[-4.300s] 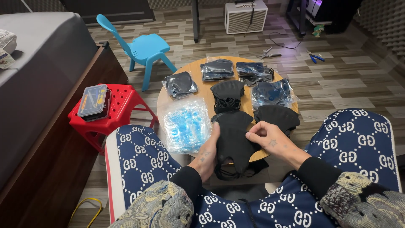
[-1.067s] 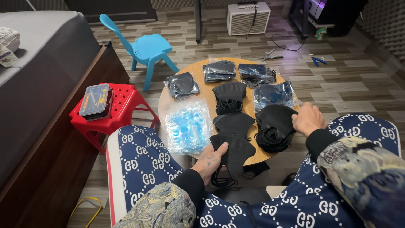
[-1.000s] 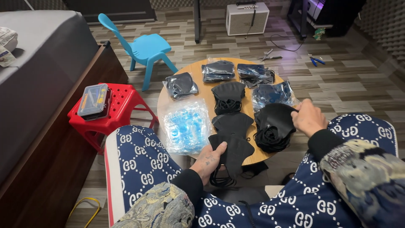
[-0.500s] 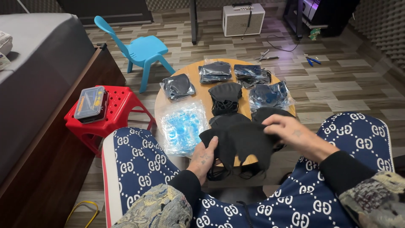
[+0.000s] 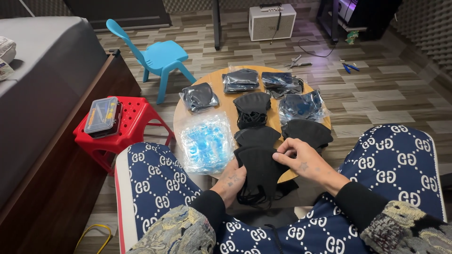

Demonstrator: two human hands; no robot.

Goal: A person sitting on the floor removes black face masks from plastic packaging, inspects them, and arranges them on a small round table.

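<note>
My left hand (image 5: 231, 181) grips a stack of black face masks (image 5: 259, 171) from below, over the near edge of a small round wooden table (image 5: 225, 101). My right hand (image 5: 301, 159) pinches the top right corner of the same stack. More black masks lie loose on the table: one pile (image 5: 253, 109) in the middle, another (image 5: 256, 135) just beyond the held stack, and a third (image 5: 307, 130) at the right. A clear bag of blue masks (image 5: 205, 143) lies left of my hands.
Bagged black masks (image 5: 199, 96) (image 5: 240, 80) (image 5: 301, 104) line the table's far side. A red plastic stool (image 5: 129, 127) with a small case (image 5: 102, 115) stands left, a blue child's chair (image 5: 157, 56) beyond, a white speaker (image 5: 271, 21) and tools on the floor.
My right hand came back from the mask pile on the right to the stack that my left hand holds, and the stack now looks thicker.
</note>
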